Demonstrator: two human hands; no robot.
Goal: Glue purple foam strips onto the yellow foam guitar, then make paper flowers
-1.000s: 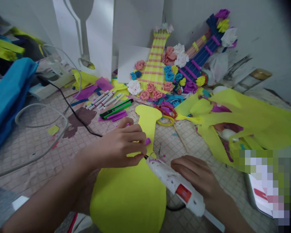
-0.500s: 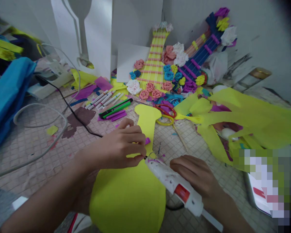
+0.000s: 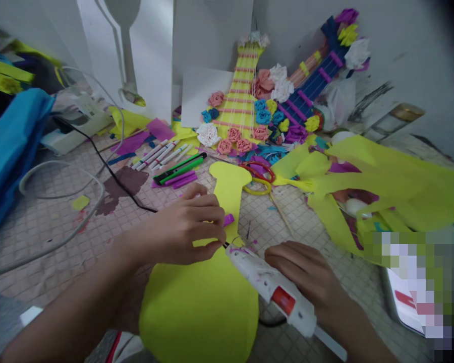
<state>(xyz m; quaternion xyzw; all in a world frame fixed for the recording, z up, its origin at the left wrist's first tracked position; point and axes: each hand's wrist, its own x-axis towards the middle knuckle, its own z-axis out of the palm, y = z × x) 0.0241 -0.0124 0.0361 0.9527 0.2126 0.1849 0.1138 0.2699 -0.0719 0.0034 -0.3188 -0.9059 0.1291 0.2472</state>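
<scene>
A yellow guitar-shaped cutout (image 3: 200, 307) lies flat in front of me, its neck pointing away. My left hand (image 3: 192, 227) is over the neck, fingers bent and pinched near a small purple piece (image 3: 229, 220); what the fingertips hold is too small to make out. The white glue gun (image 3: 272, 287) slants across the right edge of the cutout, its dark nozzle at my left fingertips and a glue stick out of its back. Closed around the glue gun's handle side is my right hand (image 3: 306, 267), its fingers partly hidden behind the tool.
Scissors (image 3: 258, 187), a green cutter (image 3: 181, 169), purple rolls (image 3: 181, 180) and markers (image 3: 162, 154) lie beyond the cutout. Decorated paper guitars (image 3: 242, 96) lean at the back. Yellow paper (image 3: 393, 181) and a phone (image 3: 404, 302) are right; cables (image 3: 71, 232) and blue paper (image 3: 15, 151) left.
My left hand has shifted very slightly left, showing a little more of the purple piece. My right hand and the glue gun have hardly moved.
</scene>
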